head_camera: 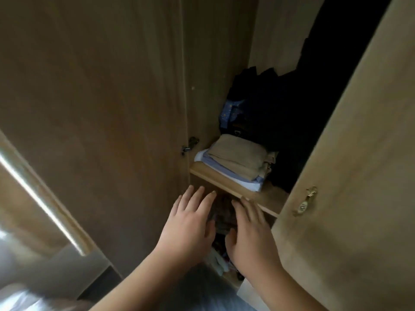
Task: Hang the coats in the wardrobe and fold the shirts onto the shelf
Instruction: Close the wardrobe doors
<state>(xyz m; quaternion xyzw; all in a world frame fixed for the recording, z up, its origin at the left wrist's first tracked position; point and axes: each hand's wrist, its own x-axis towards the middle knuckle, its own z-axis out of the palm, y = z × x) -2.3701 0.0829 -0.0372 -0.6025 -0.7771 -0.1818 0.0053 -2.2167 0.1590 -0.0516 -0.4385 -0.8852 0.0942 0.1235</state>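
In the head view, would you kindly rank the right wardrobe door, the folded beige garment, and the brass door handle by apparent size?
1. Right wardrobe door, though nearness exaggerates it.
2. Folded beige garment.
3. Brass door handle.

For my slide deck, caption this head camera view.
Both hands, left hand and right hand, press a dark garment beneath the shelf.

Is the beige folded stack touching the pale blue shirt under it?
Touching. The head view shows the beige folded stack lying directly on the pale blue shirt, no gap visible.
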